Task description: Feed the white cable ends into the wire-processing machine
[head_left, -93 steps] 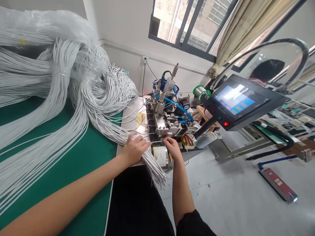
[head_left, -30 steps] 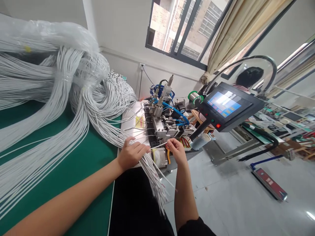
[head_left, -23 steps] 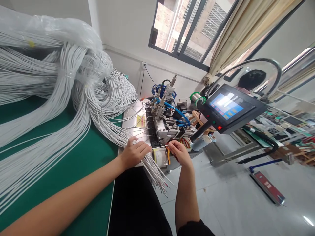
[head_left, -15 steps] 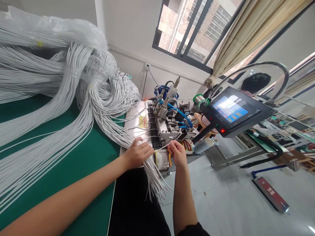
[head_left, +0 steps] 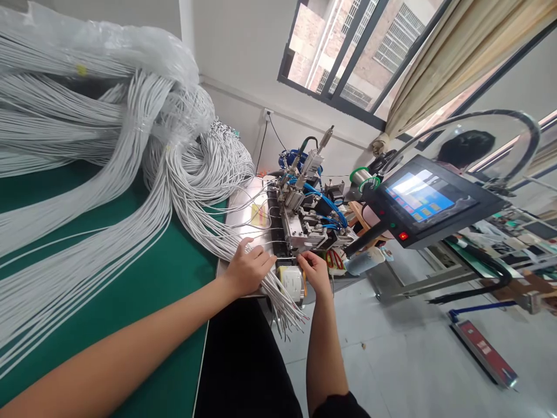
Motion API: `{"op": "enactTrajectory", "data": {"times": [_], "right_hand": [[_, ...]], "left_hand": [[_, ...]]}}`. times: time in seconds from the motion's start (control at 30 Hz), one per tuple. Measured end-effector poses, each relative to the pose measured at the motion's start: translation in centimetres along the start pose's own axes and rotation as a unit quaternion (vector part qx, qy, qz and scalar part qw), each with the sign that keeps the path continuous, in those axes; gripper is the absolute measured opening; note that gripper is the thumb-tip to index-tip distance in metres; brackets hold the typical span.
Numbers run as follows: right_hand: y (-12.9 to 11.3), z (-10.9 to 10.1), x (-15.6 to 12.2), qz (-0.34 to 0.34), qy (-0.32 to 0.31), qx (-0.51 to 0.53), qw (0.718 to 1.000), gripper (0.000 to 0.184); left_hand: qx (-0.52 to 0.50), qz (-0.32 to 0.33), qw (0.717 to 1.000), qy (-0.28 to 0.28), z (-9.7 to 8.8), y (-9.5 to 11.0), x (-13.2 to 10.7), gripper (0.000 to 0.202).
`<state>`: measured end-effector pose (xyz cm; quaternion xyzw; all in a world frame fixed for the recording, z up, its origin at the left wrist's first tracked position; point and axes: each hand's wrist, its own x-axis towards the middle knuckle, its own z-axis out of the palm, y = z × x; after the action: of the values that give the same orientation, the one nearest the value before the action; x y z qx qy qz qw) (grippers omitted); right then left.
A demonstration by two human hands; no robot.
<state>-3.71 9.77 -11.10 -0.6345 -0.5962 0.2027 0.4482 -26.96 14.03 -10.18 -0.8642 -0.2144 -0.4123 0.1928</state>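
Note:
My left hand (head_left: 249, 269) is closed over a bundle of white cables (head_left: 282, 297), whose loose ends hang past the table edge. A single white cable (head_left: 286, 258) runs from its fingertips across to my right hand (head_left: 315, 270), which pinches it near the end. This cable lies along the front edge of a small wire-processing machine (head_left: 297, 223) with metal clamps and blue air tubes. Several other cables reach across the machine's metal plate (head_left: 243, 203) to its dark feed strip. The cable tip at my right fingers is too small to make out.
Big bundles of white cable (head_left: 130, 110), partly in clear plastic, cover the green table (head_left: 183, 278) at left. A touch screen (head_left: 430, 197) on an arm stands right of the machine, near a wire spool (head_left: 362, 177). Another person's head (head_left: 467, 145) shows behind the screen.
The single cable has come down against the machine's front edge, my right hand moving with it. The hanging cable ends have swung up and right. The view has shifted slightly.

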Motion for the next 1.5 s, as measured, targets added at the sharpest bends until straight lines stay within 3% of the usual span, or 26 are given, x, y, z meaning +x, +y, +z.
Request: {"op": "enactTrajectory", "data": {"times": [0.17,0.33,0.57,0.63,0.77,0.83,0.9,1.0,1.2,1.33,1.5], "right_hand": [[0.9,0.8,0.7,0.012,-0.028,0.103,0.994,0.027],[1.6,1.8,0.9,0.114,-0.026,0.233,0.965,0.028],[1.8,2.4,0.6,0.156,-0.011,0.249,0.956,0.033],[1.4,1.7,-0.1,0.145,0.005,0.222,0.964,0.033],[-0.8,-0.9,-2.6,0.069,0.054,0.064,0.994,0.032],[-2.5,-2.2,-4.2,0.04,0.006,0.023,0.999,0.032],[-4.1,-3.1,-5.6,0.018,-0.08,0.006,0.997,0.029],[-5.5,-3.4,-6.9,0.005,-0.174,-0.024,0.984,0.025],[-5.4,-2.5,-6.6,-0.006,-0.211,-0.048,0.976,0.021],[-5.3,-2.5,-6.1,-0.018,-0.193,-0.042,0.98,0.023],[-4.1,-2.5,-4.2,-0.046,-0.101,-0.024,0.994,0.024]], "left_hand": [[0.02,-0.02,0.999,-0.02,0.3,0.1,0.0,0.028],[0.019,-0.038,0.998,-0.048,0.6,0.2,-0.1,0.025],[0.024,-0.043,0.997,-0.066,0.5,0.2,-0.2,0.027],[0.023,-0.041,0.996,-0.07,0.4,0.2,-0.3,0.028],[0.017,-0.04,0.996,-0.08,0.3,0.1,-0.3,0.029],[0.013,-0.045,0.995,-0.084,0.3,0.1,-0.3,0.025],[0.012,-0.049,0.995,-0.084,0.3,0.0,-0.3,0.02],[0.011,-0.045,0.996,-0.082,0.4,0.0,-0.3,0.017],[-0.006,-0.033,0.997,-0.067,0.4,-0.1,-0.5,0.016],[-0.018,-0.001,0.998,-0.052,0.3,-0.3,-0.6,0.027],[-0.021,0.032,0.999,-0.018,-0.2,-0.3,-0.4,0.041]]}}
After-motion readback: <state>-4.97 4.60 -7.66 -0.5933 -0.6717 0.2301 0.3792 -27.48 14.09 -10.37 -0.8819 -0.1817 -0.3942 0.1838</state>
